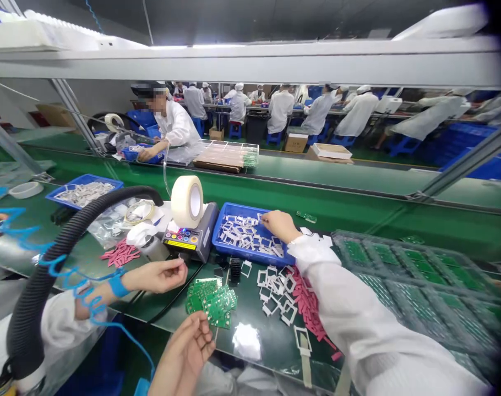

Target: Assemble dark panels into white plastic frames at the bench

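Right hand (278, 225), fingertips together on white frames (246, 236) in blue tray (234, 207), grip unclear; left hand (185, 355), fingers open and empty, just below green circuit boards (212, 302); 2 hands well apart.

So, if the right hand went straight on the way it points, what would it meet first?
The right hand would meet the small white rectangular frames piled in the blue plastic tray, right at its fingertips. Depth is unclear, so it may already be touching them.
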Motion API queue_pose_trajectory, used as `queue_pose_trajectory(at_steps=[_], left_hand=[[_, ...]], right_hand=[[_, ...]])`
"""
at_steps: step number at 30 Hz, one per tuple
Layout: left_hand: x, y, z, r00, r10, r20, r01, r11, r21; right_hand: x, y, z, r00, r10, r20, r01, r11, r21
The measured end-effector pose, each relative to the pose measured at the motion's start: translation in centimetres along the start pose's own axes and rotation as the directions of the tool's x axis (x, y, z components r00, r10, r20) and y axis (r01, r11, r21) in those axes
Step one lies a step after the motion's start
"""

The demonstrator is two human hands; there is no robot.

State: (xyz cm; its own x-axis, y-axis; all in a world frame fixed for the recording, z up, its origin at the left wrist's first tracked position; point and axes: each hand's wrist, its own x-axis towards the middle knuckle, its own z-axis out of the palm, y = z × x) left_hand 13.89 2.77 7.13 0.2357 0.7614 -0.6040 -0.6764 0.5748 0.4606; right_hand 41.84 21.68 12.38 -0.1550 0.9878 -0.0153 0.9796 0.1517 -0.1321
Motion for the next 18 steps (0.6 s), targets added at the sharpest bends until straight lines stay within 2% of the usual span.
queue_pose_trajectory(at_steps=[2,4,6,8,10,11,13,15,17,18], left_hand=[[-0.4,0.3,-0.4,1.000,-0.016,0.009,0.016,1.000,0.013],[-0.8,0.3,-0.4,0.994,-0.088,0.066,0.085,0.996,0.039],[-1.0,0.1,-0.2,0.975,-0.171,0.145,0.162,0.984,0.071],[-1.2,-0.3,0.0,0.956,-0.210,0.204,0.193,0.976,0.101],[-1.3,-0.6,-0.2,0.952,-0.214,0.218,0.194,0.975,0.108],[-1.4,-0.6,-0.4,0.954,-0.213,0.210,0.197,0.976,0.097],[-1.4,-0.6,-0.9,0.963,-0.205,0.173,0.199,0.979,0.053],[-1.5,-0.5,-1.3,0.973,-0.189,0.133,0.189,0.982,0.019],[-1.7,-0.2,-1.7,0.978,-0.182,0.105,0.181,0.983,0.017],[-1.7,0.0,-1.8,0.979,-0.183,0.092,0.182,0.983,0.021]], right_hand=[[-2.8,-2.2,-0.8,0.990,-0.134,-0.032,0.135,0.990,0.050],[-6.5,-5.3,-0.9,0.944,-0.327,-0.033,0.329,0.937,0.115],[-10.6,-8.8,0.0,0.858,-0.512,-0.029,0.509,0.844,0.169],[-14.0,-11.8,1.2,0.727,-0.677,-0.114,0.686,0.709,0.163],[-16.1,-13.5,2.3,0.673,-0.719,-0.176,0.740,0.660,0.131],[-16.6,-13.8,2.6,0.668,-0.722,-0.181,0.744,0.652,0.146],[-16.5,-13.4,3.1,0.704,-0.696,-0.142,0.706,0.666,0.240],[-15.2,-12.2,3.6,0.797,-0.594,-0.112,0.598,0.750,0.282],[-13.1,-10.7,4.5,0.901,-0.417,-0.119,0.434,0.874,0.219],[-12.0,-10.1,5.1,0.931,-0.342,-0.130,0.361,0.917,0.171]])
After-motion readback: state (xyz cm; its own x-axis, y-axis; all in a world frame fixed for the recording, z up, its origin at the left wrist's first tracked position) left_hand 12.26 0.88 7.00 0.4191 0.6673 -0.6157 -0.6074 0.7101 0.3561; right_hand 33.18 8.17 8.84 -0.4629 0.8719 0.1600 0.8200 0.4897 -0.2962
